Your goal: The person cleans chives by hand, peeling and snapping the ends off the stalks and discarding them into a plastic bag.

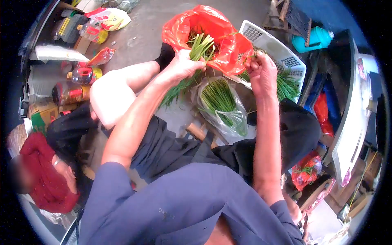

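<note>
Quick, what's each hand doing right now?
Left hand: closed around long green stalks.
Right hand: fingers curled beside the shiny red plastic bag; grip unclear.

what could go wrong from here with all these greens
The bunch of green stems in the left hand has loose, uneven ends, so a few could slip out. The red bag is soft and gaping, so it might sag or tip. The clear bag of stems sits between the legs, where a shifting knee could knock it.
</note>
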Tool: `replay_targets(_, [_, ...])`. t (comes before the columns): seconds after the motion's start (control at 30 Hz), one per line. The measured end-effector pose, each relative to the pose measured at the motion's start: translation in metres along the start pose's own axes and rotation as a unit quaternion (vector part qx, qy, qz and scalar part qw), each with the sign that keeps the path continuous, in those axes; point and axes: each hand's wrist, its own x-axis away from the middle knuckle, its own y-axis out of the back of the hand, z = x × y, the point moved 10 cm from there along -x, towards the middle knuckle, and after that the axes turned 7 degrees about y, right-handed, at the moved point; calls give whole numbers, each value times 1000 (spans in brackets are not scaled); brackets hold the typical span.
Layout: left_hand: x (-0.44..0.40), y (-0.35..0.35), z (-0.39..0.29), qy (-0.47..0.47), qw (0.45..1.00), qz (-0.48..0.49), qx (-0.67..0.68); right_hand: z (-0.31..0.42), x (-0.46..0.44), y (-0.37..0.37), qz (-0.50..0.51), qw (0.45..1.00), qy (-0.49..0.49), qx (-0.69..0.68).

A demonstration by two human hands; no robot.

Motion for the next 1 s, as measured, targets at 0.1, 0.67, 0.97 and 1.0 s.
replay_targets(0.1, [-1, 0, 7, 43, 990, 51, 123, 2, -22, -20, -13, 999, 31, 14])
replay_targets(0.67, [2, -26, -1, 56, 965, 109, 231, -57, 8, -44, 103, 968, -44, 223])
replay_targets(0.97, [0, -39, 1, 69, 973, 88, 201, -61, 18, -50, 140, 968, -54, 202])
replay_targets(1.0, [0, -36, 1, 60, 978, 72, 185, -63, 18, -48, 139, 968, -54, 202])
